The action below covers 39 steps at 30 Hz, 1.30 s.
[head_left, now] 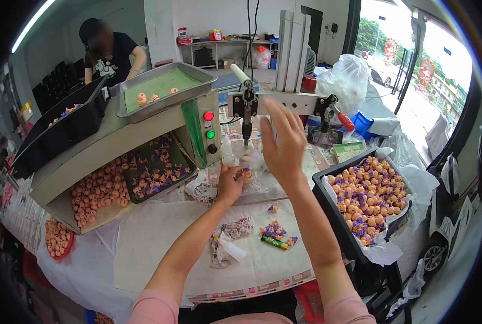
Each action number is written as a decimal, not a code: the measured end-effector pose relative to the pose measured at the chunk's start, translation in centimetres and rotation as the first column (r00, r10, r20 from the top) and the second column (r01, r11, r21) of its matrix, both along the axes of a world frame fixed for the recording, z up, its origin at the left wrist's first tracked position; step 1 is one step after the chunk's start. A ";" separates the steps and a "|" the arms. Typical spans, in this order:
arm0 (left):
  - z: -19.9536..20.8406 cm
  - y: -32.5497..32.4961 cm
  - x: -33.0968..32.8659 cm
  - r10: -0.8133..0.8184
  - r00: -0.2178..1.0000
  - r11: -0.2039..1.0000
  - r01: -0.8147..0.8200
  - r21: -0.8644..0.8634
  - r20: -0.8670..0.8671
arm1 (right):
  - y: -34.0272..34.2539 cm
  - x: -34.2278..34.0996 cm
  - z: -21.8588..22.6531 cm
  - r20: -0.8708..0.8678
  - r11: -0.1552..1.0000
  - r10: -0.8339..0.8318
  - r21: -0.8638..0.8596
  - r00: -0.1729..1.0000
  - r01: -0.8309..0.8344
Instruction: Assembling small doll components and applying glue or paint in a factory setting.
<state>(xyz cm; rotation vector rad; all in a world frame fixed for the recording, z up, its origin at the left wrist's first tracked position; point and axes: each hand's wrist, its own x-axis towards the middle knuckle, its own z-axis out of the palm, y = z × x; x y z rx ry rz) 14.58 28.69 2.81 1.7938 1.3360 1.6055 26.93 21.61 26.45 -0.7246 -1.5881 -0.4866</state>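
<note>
My left hand (231, 183) is closed on a small doll figure (246, 173) with some purple on it, at the base of a bench press (247, 110). The press's vertical spindle points down just above that hand. To the right of the spindle, my right hand (284, 141) is raised with its fingers stretched out, slightly blurred, and nothing shows in it. A white-gripped lever (240, 74) slants up from the top of the press. Between my forearms, several small purple-and-peach doll bodies (273, 229) lie on the pale table cover beside a green tube-shaped item (274, 242).
At right, a black crate (327, 202) holds many purple-and-peach dolls. Left, peach doll heads (98, 189) and a dark tray (138, 198) sit under a shelf with a metal tray (123, 108) on top. Crumpled floral cloth (219, 254) lies in front. A person (123, 56) works far left.
</note>
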 end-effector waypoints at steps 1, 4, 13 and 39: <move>0.0 -0.1 -0.5 0.009 1.000 1.000 -0.009 -0.021 0.001 | 2.1 -1.1 1.4 0.024 0.994 -0.075 0.075 0.997 0.073; 0.2 -0.3 0.2 0.028 0.999 1.000 -0.027 0.014 -0.031 | 7.2 -2.8 3.8 -0.022 0.917 -0.089 -0.392 0.996 0.074; 1.8 -1.2 -0.6 -0.001 0.999 0.986 -0.007 -0.168 -0.046 | -2.3 -2.9 7.0 -0.352 0.731 0.555 -0.224 0.753 -0.644; 3.9 -25.7 -12.2 0.186 -0.009 0.655 0.746 -0.117 0.982 | -17.6 -0.8 -18.8 0.082 0.425 0.257 -0.904 0.963 -0.036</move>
